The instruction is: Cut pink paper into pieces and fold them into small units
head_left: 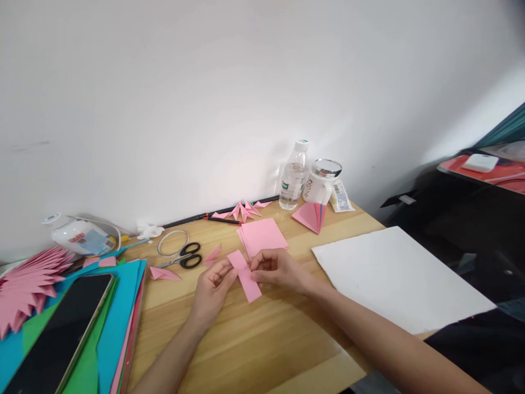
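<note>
A narrow strip of pink paper (248,282), apparently folded, is held between my two hands just above the wooden table. My left hand (212,287) pinches its left edge between thumb and fingers. From the other side, my right hand (279,268) grips the right edge, thumb in front. Right behind the strip lies a small stack of square pink paper sheets (264,235), partly covered by my right hand. Small folded pink pieces (213,254) rest to the left of it, near black-handled scissors (184,256).
Along the wall stand a water bottle (293,178) and a white mug (322,183), with a folded pink fan (310,217) before them. A white board (404,279) covers the right side. At left, a phone (61,334) lies on coloured paper (118,323) beside a white glue bottle (80,235).
</note>
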Action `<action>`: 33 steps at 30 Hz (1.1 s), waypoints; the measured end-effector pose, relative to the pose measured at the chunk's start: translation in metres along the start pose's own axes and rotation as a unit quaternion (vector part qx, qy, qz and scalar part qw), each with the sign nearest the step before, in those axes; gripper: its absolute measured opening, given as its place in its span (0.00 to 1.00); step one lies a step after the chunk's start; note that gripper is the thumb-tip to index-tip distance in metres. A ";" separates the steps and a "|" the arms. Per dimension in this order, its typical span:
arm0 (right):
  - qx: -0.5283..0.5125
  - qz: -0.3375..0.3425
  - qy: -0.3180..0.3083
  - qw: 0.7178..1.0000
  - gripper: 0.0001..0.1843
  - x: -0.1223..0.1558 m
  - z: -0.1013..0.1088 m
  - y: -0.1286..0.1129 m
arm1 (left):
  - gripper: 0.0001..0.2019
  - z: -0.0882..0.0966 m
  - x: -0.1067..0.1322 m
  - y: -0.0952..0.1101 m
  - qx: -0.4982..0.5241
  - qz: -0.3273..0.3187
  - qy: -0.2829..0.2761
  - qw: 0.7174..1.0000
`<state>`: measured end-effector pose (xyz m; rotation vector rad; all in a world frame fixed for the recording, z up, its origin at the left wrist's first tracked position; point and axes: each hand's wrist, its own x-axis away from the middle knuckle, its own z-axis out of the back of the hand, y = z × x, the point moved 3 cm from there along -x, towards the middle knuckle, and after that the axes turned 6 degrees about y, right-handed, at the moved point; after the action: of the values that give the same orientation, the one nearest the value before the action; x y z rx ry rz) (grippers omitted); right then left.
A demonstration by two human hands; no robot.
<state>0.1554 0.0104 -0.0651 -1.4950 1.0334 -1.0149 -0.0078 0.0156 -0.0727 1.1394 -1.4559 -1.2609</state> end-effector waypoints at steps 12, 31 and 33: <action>-0.013 -0.030 0.010 0.999 0.18 0.001 -0.001 0.004 | 0.11 -0.011 0.011 0.008 -0.064 0.062 0.021 0.996; -0.129 -0.104 0.010 0.986 0.07 0.002 -0.005 0.008 | 0.05 -0.014 0.017 0.003 0.017 0.059 0.039 0.997; -0.145 -0.099 0.002 0.984 0.12 0.002 -0.005 0.007 | 0.04 -0.011 0.016 0.004 0.009 0.025 0.065 0.998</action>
<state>0.1502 0.0059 -0.0713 -1.8642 1.0856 -1.0360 -0.0007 -0.0023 -0.0670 1.1678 -1.3936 -1.1202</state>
